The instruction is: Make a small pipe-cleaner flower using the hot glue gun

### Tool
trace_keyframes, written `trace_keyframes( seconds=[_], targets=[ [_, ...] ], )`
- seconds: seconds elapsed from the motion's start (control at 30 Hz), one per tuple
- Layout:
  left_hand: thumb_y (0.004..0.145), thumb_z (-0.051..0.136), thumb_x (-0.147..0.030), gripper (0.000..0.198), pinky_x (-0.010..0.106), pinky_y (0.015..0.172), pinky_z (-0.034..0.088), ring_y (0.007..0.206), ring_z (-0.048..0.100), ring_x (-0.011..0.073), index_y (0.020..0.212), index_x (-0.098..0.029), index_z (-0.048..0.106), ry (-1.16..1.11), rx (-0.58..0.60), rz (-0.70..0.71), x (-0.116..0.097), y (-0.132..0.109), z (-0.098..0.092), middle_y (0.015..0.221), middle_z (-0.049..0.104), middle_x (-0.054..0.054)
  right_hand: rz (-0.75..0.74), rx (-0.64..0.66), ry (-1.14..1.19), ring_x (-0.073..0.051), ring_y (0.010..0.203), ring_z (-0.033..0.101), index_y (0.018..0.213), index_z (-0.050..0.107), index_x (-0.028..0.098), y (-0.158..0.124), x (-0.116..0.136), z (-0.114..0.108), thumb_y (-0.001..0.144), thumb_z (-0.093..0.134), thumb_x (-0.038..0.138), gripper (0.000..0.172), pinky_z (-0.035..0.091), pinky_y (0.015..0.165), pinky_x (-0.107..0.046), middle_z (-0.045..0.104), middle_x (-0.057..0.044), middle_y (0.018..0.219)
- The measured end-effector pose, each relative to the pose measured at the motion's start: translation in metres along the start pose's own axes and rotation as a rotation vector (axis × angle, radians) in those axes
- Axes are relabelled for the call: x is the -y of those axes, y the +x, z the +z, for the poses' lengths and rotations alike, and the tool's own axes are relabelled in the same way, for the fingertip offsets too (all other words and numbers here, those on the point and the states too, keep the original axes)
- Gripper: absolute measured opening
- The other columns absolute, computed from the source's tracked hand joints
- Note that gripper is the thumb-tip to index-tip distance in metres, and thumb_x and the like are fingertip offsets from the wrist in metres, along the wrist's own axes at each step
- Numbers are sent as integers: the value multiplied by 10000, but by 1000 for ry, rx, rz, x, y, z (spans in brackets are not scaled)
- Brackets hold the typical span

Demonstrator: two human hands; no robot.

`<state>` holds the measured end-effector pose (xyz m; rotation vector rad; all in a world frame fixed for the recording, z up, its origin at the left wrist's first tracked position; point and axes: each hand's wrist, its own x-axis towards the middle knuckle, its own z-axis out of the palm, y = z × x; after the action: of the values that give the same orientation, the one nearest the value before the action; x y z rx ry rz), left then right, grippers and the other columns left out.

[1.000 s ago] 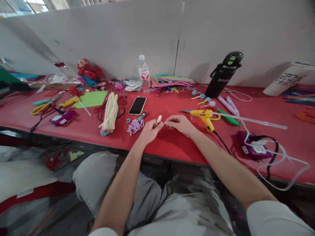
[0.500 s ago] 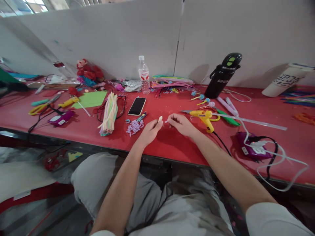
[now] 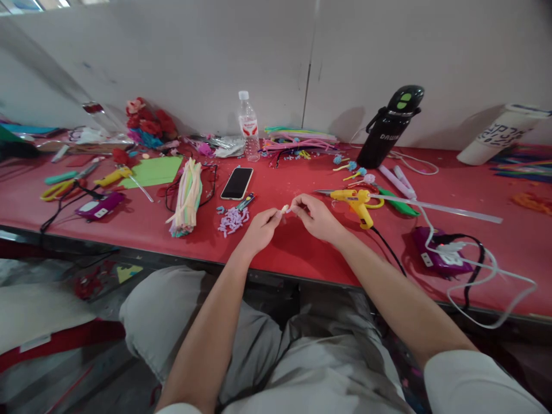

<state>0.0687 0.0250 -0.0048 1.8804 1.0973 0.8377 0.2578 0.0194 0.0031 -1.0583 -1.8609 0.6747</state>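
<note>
Close to the front edge of the red table, my left hand (image 3: 261, 230) pinches a small cream-coloured fuzzy piece (image 3: 285, 208) between thumb and finger. Right beside it, the closed fingertips of my right hand (image 3: 318, 218) hold a tiny pale purple piece (image 3: 290, 211) against or very near the cream one; I cannot tell whether they touch. To the left of my left hand lies a pile of short purple pipe cleaner pieces (image 3: 233, 221), with a small cutter (image 3: 245, 201) behind it. A yellow glue gun (image 3: 359, 204) rests to the right of my right hand.
A phone (image 3: 237, 184) and a bundle of pale pipe cleaners (image 3: 190, 198) lie on the left. Behind stand a plastic bottle (image 3: 249, 129) and a black flask (image 3: 386, 132). A purple power strip (image 3: 435, 256) with loose cables is at right.
My right hand has moved slightly left, bringing the purple piece up to the cream piece in my left hand. The whole view has shifted a little.
</note>
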Motion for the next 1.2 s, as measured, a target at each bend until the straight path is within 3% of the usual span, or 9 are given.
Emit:
trace_keyframes(
  seconds=[1.2],
  targets=[
    [941, 409, -390, 360, 262, 629, 322, 651, 453, 133, 771, -148, 615, 38, 23, 39, 2, 1, 1, 670, 510, -6, -24, -103, -121, -166, 752, 553, 867, 547, 190, 0, -4, 1, 923, 517, 325, 149, 426, 695, -303, 611, -48, 832]
  ],
)
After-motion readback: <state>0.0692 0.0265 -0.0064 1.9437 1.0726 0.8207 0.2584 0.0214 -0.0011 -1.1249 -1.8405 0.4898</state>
